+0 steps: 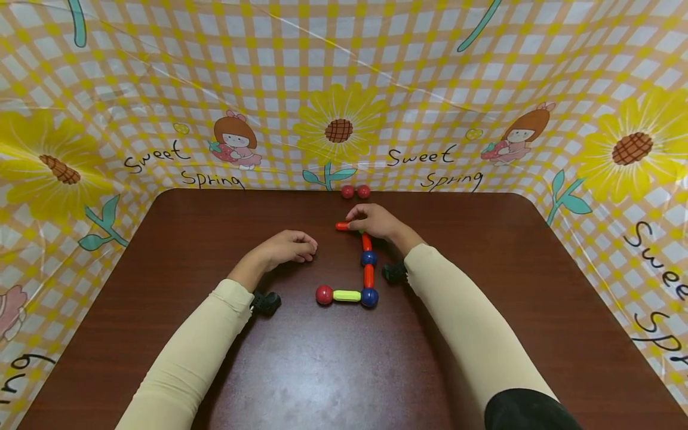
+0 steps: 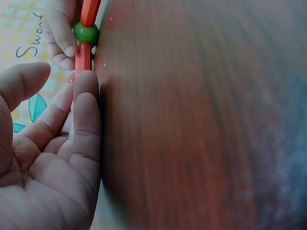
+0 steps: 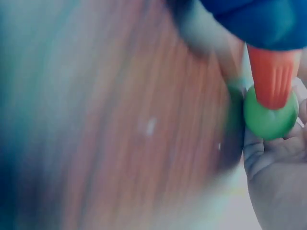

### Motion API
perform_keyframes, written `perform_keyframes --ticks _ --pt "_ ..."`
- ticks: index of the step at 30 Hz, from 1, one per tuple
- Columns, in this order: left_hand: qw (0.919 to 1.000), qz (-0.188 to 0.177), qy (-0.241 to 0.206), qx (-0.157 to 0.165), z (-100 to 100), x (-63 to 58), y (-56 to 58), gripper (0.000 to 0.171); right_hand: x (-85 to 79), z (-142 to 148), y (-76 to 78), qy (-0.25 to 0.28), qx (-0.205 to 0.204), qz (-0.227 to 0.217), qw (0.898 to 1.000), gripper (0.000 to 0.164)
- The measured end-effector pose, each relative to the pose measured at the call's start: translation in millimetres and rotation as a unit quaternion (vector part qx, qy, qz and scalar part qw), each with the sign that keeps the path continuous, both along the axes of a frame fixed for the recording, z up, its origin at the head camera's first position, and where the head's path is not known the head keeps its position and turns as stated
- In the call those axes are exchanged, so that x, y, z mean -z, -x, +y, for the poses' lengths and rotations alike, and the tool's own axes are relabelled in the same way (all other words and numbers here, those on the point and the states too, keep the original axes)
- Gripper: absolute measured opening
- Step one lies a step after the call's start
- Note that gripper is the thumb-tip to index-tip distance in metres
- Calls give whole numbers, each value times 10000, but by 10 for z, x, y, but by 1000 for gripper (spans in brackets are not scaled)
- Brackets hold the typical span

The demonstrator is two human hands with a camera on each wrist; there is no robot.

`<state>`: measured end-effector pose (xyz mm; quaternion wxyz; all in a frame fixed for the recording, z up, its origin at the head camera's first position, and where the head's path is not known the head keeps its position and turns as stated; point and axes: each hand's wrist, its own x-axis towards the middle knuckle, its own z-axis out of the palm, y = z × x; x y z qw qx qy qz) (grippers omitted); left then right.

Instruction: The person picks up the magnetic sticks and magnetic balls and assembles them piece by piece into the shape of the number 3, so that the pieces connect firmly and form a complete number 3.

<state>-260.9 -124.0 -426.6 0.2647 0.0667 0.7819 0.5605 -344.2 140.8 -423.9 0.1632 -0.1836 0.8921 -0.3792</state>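
Near the back middle of the table, my right hand (image 1: pixel 376 221) pinches a red rod (image 1: pixel 341 226) where it meets a green ball (image 2: pixel 86 33); fingers hide most of that ball in the head view. From the green ball, another red rod (image 1: pixel 366 242) runs toward me to a blue ball (image 1: pixel 368 258). A further red rod (image 1: pixel 368 276) joins it to a second blue ball (image 1: pixel 369 297), then a yellow-green rod (image 1: pixel 346 295) goes left to a red ball (image 1: pixel 325 295). My left hand (image 1: pixel 285 248) hovers left of this chain, fingers loosely bent, holding nothing.
Two red balls (image 1: pixel 356 192) lie side by side at the table's back edge. A checked, flower-printed cloth (image 1: pixel 338 60) rises behind and along both sides of the dark wooden table (image 1: pixel 301 370). Black wrist devices (image 1: pixel 266 303) hang under both sleeves.
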Motion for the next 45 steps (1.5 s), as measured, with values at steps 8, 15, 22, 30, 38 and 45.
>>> perform_keyframes --ticks 8,15,22,30,38,45 --pt "10000 7 27 -12 6 10 2 22 -55 145 -51 -46 137 -18 9999 28" --pt "10000 34 17 -15 10 1 -3 21 -50 183 -77 -144 116 1 9998 24" --pt "10000 49 21 -31 11 15 7 21 -35 207 -93 -95 155 30 9998 21" --pt "9998 -146 45 109 -14 -20 64 24 30 239 -98 204 280 -97 9994 22" --pt "9977 121 538 390 37 -149 298 28 48 233 -134 404 462 -240 9978 23" --pt "9927 845 852 120 275 -141 525 29 62 223 -168 443 648 -226 9967 25"
